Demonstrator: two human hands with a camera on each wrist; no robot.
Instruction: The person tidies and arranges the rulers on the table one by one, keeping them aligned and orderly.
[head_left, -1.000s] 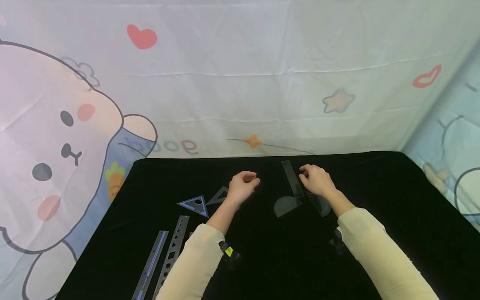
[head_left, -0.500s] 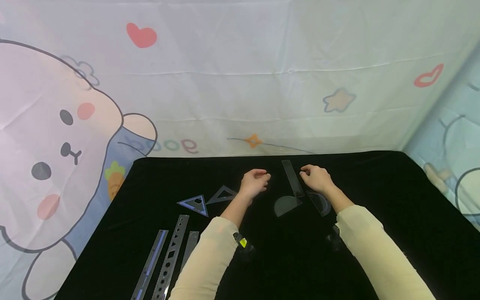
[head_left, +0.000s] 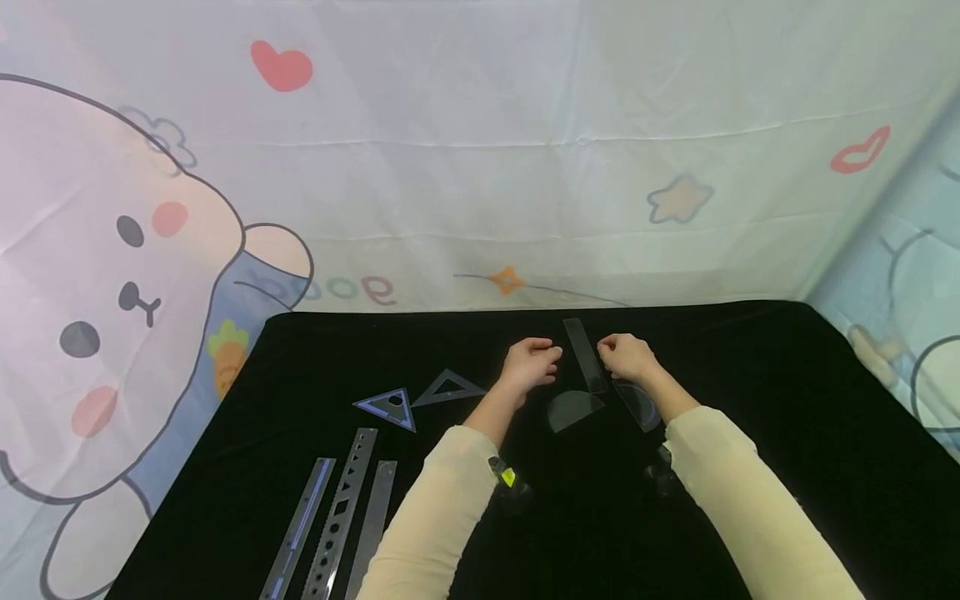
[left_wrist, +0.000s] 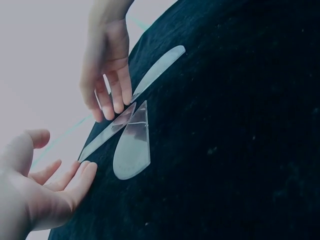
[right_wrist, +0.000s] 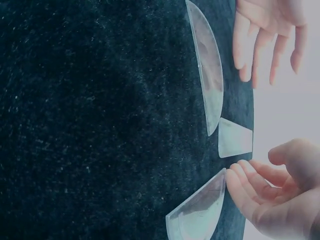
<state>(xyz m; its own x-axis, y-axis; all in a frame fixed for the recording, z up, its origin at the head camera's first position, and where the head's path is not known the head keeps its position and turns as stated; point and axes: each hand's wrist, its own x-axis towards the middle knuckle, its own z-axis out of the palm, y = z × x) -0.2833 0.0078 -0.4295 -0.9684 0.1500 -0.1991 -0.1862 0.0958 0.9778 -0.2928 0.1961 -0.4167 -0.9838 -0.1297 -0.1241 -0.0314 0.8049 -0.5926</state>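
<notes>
A short clear ruler lies on the black cloth between my two hands. My left hand is just left of it, holding nothing, with fingers loosely bent and thumb apart in the left wrist view. To the ruler's right is my right hand, its fingers relaxed and nothing in them; its fingertips come close to the ruler and the right protractor. One clear protractor touches or nearly touches the ruler's near end. The other protractor lies below my right hand, partly overlapped by it.
On the left of the black-covered table lie a blue-marked set square and a clear set square. Nearer stand three long rulers side by side: a blue-lined ruler, a stencil ruler and a plain ruler. A printed curtain hangs behind.
My left hand has moved right, from beside the clear set square to beside the short ruler, uncovering that set square and the plain long ruler. My right hand has barely shifted.
</notes>
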